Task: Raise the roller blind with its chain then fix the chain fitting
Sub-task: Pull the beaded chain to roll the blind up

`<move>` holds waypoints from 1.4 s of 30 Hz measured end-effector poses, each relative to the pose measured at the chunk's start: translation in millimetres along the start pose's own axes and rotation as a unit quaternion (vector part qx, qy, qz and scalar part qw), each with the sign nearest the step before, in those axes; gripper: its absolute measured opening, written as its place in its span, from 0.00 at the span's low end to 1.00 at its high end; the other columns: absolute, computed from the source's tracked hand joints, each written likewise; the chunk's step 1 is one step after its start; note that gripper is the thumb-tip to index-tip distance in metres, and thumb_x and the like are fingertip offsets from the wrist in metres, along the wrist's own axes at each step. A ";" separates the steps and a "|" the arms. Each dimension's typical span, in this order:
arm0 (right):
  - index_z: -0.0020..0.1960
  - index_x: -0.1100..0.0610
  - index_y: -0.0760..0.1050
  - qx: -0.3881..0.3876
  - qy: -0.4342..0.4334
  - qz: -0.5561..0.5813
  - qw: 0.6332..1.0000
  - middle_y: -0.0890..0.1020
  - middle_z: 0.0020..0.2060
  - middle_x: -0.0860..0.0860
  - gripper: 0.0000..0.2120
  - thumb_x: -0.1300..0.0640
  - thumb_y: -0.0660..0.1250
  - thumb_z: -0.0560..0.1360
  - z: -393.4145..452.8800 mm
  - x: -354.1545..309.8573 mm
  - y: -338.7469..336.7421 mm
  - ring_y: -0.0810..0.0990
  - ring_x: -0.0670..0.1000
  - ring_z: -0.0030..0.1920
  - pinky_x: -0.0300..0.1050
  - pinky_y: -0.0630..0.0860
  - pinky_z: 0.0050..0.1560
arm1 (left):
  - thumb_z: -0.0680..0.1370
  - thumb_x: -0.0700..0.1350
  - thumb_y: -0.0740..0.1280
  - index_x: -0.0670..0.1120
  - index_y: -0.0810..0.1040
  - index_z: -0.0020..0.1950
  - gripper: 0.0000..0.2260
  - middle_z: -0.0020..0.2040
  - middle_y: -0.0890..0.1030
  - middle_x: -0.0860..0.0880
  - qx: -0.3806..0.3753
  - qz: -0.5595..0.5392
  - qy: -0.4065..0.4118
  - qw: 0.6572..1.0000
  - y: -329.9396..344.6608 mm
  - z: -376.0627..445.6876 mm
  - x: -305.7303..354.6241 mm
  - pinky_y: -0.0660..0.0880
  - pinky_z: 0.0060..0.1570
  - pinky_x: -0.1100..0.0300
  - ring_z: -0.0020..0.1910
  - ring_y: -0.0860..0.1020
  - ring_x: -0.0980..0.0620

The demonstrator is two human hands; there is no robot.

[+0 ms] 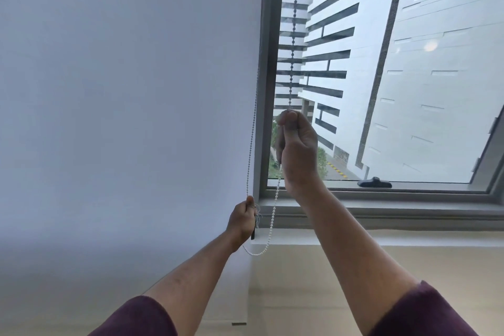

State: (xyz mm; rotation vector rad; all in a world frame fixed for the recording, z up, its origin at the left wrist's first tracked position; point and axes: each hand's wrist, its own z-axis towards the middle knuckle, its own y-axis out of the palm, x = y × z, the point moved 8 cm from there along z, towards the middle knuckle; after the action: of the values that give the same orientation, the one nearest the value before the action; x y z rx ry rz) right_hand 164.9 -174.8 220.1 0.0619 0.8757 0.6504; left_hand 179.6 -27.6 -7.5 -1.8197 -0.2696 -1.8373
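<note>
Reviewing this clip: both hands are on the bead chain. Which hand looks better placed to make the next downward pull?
Probably the right hand. It grips the bead chain high, beside the window frame, with room to travel down. The left hand holds the other strand low, near the sill, just above the slack loop.

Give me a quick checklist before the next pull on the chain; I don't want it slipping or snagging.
1. Right hand grips the chain: ok, pinched at the strand by the window.
2. Left hand holds the other strand: ok, gripped low beside the blind.
3. Loop hangs free between the hands: ok, slack curve below them.
4. Blind raised: not ok, the fabric reaches down past the sill.
5. Frayed threads by the left hand clear of the chain: cannot tell.
6. Chain fitting sound: cannot tell, not in view.
</note>
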 end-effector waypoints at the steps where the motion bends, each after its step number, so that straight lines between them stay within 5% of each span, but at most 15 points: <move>1: 0.42 0.50 0.74 0.000 -0.003 -0.005 1.000 0.64 0.24 0.47 0.15 0.54 0.57 0.85 -2.0 0.3 -0.4 0.59 0.44 0.23 0.38 0.58 0.23 | 0.85 0.60 0.47 0.48 0.65 0.36 0.23 0.25 0.65 0.57 -0.012 -0.009 -0.006 1.000 2.6 0.8 3.1 0.61 0.26 0.64 0.27 0.62 0.54; 4: 0.40 0.48 0.75 0.002 -0.006 -0.013 1.000 0.65 0.24 0.46 0.16 0.53 0.58 0.85 -5.3 1.9 -1.6 0.59 0.45 0.23 0.38 0.57 0.23 | 0.82 0.65 0.47 0.45 0.73 0.46 0.27 0.33 0.70 0.51 -0.053 -0.004 -0.030 0.998 10.6 -1.7 16.2 0.65 0.29 0.65 0.33 0.67 0.54; 7: 0.39 0.47 0.75 0.011 -0.009 -0.017 1.000 0.65 0.24 0.45 0.17 0.54 0.58 0.85 -3.8 1.9 -5.4 0.59 0.44 0.24 0.38 0.57 0.23 | 0.74 0.72 0.45 0.42 0.68 0.69 0.40 0.57 0.78 0.43 -0.068 0.029 -0.036 0.997 11.6 -4.8 33.1 0.75 0.55 0.52 0.53 0.77 0.47; 9: 0.39 0.48 0.75 0.018 -0.012 -0.016 1.000 0.65 0.24 0.44 0.16 0.54 0.58 0.85 -1.5 3.0 -9.1 0.59 0.44 0.24 0.38 0.57 0.24 | 0.78 0.71 0.46 0.45 0.54 0.81 0.40 0.79 0.64 0.40 -0.024 0.065 -0.033 0.997 1.7 -6.1 53.6 0.64 0.75 0.43 0.76 0.66 0.39; 11: 0.39 0.48 0.75 0.024 -0.017 -0.023 0.999 0.65 0.25 0.43 0.16 0.53 0.59 0.85 0.0 5.5 -11.4 0.60 0.45 0.25 0.38 0.58 0.25 | 0.81 0.66 0.48 0.45 0.49 0.83 0.37 0.83 0.56 0.42 0.025 0.055 0.007 0.998 -10.1 -7.2 90.4 0.56 0.79 0.40 0.81 0.57 0.39; 14: 0.40 0.49 0.74 0.029 -0.027 -0.035 0.999 0.65 0.25 0.42 0.15 0.51 0.59 0.84 -1.5 11.0 -11.8 0.61 0.44 0.25 0.36 0.60 0.26 | 0.85 0.57 0.53 0.42 0.72 0.68 0.22 0.65 0.76 0.42 0.094 -0.023 0.158 0.983 -31.0 -16.2 169.3 0.70 0.69 0.48 0.67 0.74 0.50; 15: 0.39 0.48 0.74 0.031 -0.027 -0.039 0.998 0.66 0.25 0.42 0.15 0.51 0.59 0.84 -2.3 13.9 -11.4 0.61 0.43 0.26 0.36 0.61 0.27 | 0.86 0.54 0.54 0.45 0.76 0.57 0.17 0.53 0.78 0.48 0.103 -0.047 0.213 0.970 -35.7 -23.7 196.3 0.73 0.59 0.55 0.55 0.77 0.58; 17: 0.37 0.47 0.74 0.038 -0.025 -0.055 0.997 0.66 0.26 0.41 0.17 0.52 0.59 0.84 -4.2 21.3 -11.0 0.62 0.43 0.27 0.37 0.61 0.28 | 0.87 0.52 0.54 0.48 0.77 0.54 0.15 0.47 0.78 0.52 0.071 -0.082 0.269 0.957 -34.8 -33.6 242.0 0.73 0.52 0.63 0.48 0.77 0.62; 19: 0.37 0.46 0.75 0.040 -0.026 -0.067 0.997 0.66 0.26 0.40 0.19 0.56 0.58 0.84 -5.4 29.8 -9.7 0.61 0.43 0.27 0.42 0.60 0.30 | 0.87 0.51 0.53 0.41 0.78 0.61 0.18 0.49 0.81 0.45 -0.002 -0.129 0.287 0.949 -25.7 -37.5 277.4 0.76 0.54 0.58 0.49 0.80 0.52; 22: 0.37 0.44 0.75 0.041 -0.026 -0.095 0.994 0.67 0.25 0.40 0.20 0.57 0.58 0.85 -3.9 39.8 -8.8 0.61 0.44 0.27 0.43 0.60 0.30 | 0.87 0.47 0.51 0.41 0.78 0.59 0.18 0.39 0.82 0.46 -0.081 -0.209 0.252 0.941 -14.1 -38.3 303.8 0.80 0.37 0.57 0.34 0.81 0.50; 24: 0.36 0.43 0.74 0.035 -0.025 -0.103 0.994 0.66 0.25 0.40 0.20 0.55 0.58 0.85 -1.6 44.4 -9.5 0.61 0.45 0.28 0.45 0.59 0.30 | 0.87 0.46 0.51 0.44 0.77 0.47 0.18 0.30 0.72 0.49 -0.081 -0.229 0.230 0.942 -12.8 -33.4 303.2 0.66 0.24 0.62 0.23 0.69 0.54; 26: 0.35 0.42 0.73 0.032 -0.031 -0.116 0.992 0.68 0.25 0.40 0.20 0.55 0.58 0.84 0.9 49.2 -11.5 0.62 0.45 0.28 0.45 0.60 0.31 | 0.87 0.46 0.53 0.48 0.69 0.37 0.19 0.27 0.64 0.51 -0.066 -0.248 0.222 0.941 -13.1 -27.7 294.9 0.55 0.22 0.64 0.21 0.58 0.56; 29: 0.34 0.41 0.72 0.032 -0.020 -0.140 0.989 0.69 0.25 0.39 0.21 0.55 0.57 0.83 -3.1 64.6 -17.4 0.62 0.42 0.28 0.41 0.61 0.31 | 0.86 0.48 0.54 0.51 0.62 0.30 0.23 0.23 0.61 0.52 -0.040 -0.240 0.222 0.944 -11.8 -19.0 276.5 0.53 0.22 0.66 0.19 0.55 0.55; 35: 0.35 0.41 0.73 0.020 0.045 -0.161 0.986 0.71 0.26 0.39 0.19 0.56 0.57 0.81 -37.4 116.6 -39.5 0.63 0.42 0.30 0.43 0.62 0.33 | 0.86 0.47 0.54 0.51 0.63 0.29 0.24 0.24 0.62 0.51 -0.021 -0.197 0.214 0.957 2.5 -9.5 217.2 0.56 0.20 0.66 0.19 0.57 0.56; 42: 0.35 0.54 0.69 -0.022 0.123 -0.143 0.982 0.69 0.25 0.42 0.18 0.65 0.59 0.83 -62.6 160.8 -52.9 0.64 0.45 0.29 0.46 0.61 0.33 | 0.87 0.47 0.54 0.47 0.63 0.33 0.21 0.24 0.64 0.51 0.023 -0.169 0.204 0.964 2.3 -3.0 164.0 0.58 0.21 0.64 0.20 0.59 0.55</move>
State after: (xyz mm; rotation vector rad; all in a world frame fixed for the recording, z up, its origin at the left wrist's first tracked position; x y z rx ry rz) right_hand 220.1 -141.5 51.6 -0.1852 1.0851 0.4111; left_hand 186.7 -68.7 151.2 -1.3803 -0.4837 -2.3671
